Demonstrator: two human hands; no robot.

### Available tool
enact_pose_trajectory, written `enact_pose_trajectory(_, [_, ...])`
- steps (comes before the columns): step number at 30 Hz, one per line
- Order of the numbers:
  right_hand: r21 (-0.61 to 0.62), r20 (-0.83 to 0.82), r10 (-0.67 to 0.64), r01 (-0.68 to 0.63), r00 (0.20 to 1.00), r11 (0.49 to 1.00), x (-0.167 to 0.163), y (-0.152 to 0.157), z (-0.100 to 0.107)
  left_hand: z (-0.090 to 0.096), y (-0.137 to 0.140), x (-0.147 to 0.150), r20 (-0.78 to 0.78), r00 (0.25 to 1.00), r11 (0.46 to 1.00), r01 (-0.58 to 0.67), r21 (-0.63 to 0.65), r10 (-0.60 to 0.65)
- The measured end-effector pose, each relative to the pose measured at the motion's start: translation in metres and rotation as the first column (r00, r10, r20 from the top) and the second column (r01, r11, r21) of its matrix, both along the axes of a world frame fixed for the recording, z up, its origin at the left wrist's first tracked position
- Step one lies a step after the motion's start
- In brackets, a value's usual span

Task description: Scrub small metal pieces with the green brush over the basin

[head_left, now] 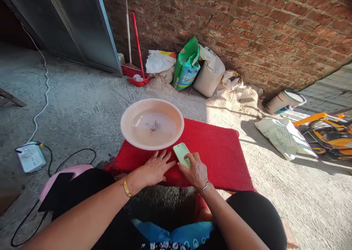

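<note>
My left hand (157, 168) lies with spread fingers on a red cloth (211, 151), just in front of the basin, and holds nothing. My right hand (196, 170) is closed around the near end of a pale green oblong thing (181, 151). It has rounded corners and a small hole at its far end, and looks like the back of a scrubbing brush; its underside is hidden. The cloth is spread over a low surface before my knees. A pale pink basin (129, 137) with shallow water and a dark pattern on its bottom stands at the cloth's far left corner.
A power strip (31, 157) with cables lies on the concrete floor at left. Along the brick wall are a red dustpan (139, 82), a green sack (187, 68) and a white sack (210, 77). At right are a bucket (284, 101) and a yellow toy-like machine (330, 132).
</note>
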State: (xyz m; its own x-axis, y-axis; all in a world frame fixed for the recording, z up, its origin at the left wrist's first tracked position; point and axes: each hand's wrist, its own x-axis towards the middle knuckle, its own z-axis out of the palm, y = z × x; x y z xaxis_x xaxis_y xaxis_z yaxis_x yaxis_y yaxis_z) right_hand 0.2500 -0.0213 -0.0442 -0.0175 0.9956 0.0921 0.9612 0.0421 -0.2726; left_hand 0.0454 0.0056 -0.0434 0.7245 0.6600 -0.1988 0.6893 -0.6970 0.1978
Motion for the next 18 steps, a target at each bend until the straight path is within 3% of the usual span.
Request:
enact_pose_trajectory(2, [-0.027,0.06,0.002,0.0,0.998,1.0,0.006,0.0,0.001,0.001,-0.001,-0.003,0.002,1.0,1.0,-0.003,0.004,0.003])
enact_pose_trajectory(7, [-0.106,0.192,-0.252,0.276,0.948,0.955,0.067,0.005,0.013,0.012,-0.004,-0.01,-0.007,0.999,0.999,-0.042,0.01,0.042])
enact_pose_trajectory(10, [-0.083,0.154,-0.32,0.335,0.935,0.938,0.077,0.006,0.016,0.017,-0.001,-0.015,-0.024,0.997,0.997,-0.078,0.024,0.079])
enact_pose_trajectory(14, [-0.048,0.013,-0.161,0.162,0.987,0.986,0.035,-0.005,0.006,0.016,0.003,-0.02,-0.013,0.995,0.994,-0.1,0.041,0.1])
enact_pose_trajectory(18, [-0.019,0.041,0.026,-0.025,0.999,1.0,-0.002,-0.012,-0.006,0.012,0.004,-0.021,0.008,0.995,0.992,-0.101,0.08,0.101])
